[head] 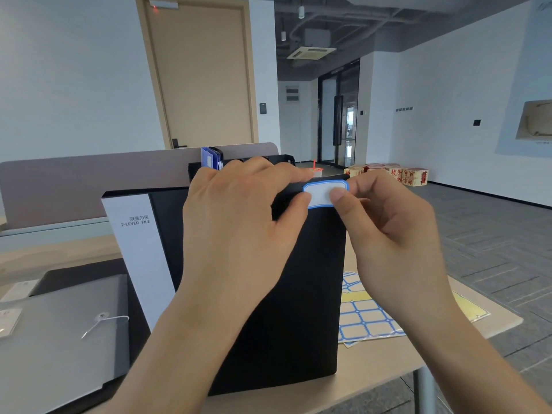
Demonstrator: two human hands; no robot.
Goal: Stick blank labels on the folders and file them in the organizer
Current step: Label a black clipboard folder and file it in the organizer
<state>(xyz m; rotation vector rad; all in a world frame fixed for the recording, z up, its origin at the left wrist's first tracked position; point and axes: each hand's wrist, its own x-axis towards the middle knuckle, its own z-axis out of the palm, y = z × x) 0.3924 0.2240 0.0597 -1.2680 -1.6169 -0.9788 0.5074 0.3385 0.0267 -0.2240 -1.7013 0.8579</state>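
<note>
Two hands are working at the centre of the frame, over one black folder [268, 294] that is standing tilted on the desk [388, 363]; its white spine is facing left, printed "2-LEVER FILE". One label [324, 194], white with a blue border, is lying at the folder's upper right corner, just below the top edge. The left hand [239, 222] is spreading over the folder's top, its fingers curling over the top edge and its thumb pressing the label's left end; the right hand [385, 222] is pinching the label's right end at the folder's right edge, thumb on the label's face, the other fingers curling loosely behind.

Low and right of the folder, label sheets [364, 318] are lying flat on the desk, reaching close to its right edge; at least two are showing, one with blue-bordered blanks and one yellowish, but the overlap is keeping me from an exact count. In the lower left, one grey folder [59, 339] with a string tie is lying flat on a dark one, just beside the black folder's spine.

Behind the hands, at upper centre, one black organizer [286, 159] is standing against the partition [89, 186], with one blue file [209, 158] upright in its left part. To the right of the desk, open floor is running out toward several boxes [397, 173] by the far wall.
</note>
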